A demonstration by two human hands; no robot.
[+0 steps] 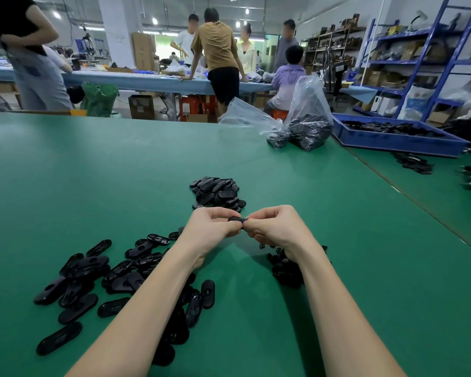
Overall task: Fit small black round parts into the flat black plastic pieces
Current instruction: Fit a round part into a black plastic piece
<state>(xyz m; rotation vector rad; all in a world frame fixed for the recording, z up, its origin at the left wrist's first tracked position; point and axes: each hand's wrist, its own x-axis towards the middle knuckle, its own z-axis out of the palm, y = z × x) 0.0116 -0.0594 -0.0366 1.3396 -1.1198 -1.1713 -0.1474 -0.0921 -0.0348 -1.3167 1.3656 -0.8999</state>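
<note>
Black flat plastic piece sits pinched between both hands, held above the green table at frame centre, only its top edge showing as a short dark rounded bar; rest hidden by fingers. Cannot tell if a round part is already in it.

Left hand: fingers curled tight, thumb and fingertips gripping the left end of the piece. Right hand: fingers curled too, pinching the right end, thumb side facing the left hand. Knuckles of the two hands nearly touch across the piece. Both forearms come in from 6 o'clock.

Loose flat pieces lie scattered at 8 o'clock of the hands: elongated ovals, glossy black, rounded ends, some with a hole or recess near the middle, several overlapping, some under the left forearm. A tighter heap of oval pieces sits at 12 o'clock, just beyond the hands. Small black round parts are piled at 5 o'clock, under and beside the right wrist, partly hidden; single shapes too small to make out.

Further out at 1 o'clock: two clear plastic bags of dark parts standing on the table. At 2 o'clock a blue tray with black pieces, more black parts spilled beside it. Several people stand at a far bench at 12 o'clock; blue shelving at 2 o'clock.
</note>
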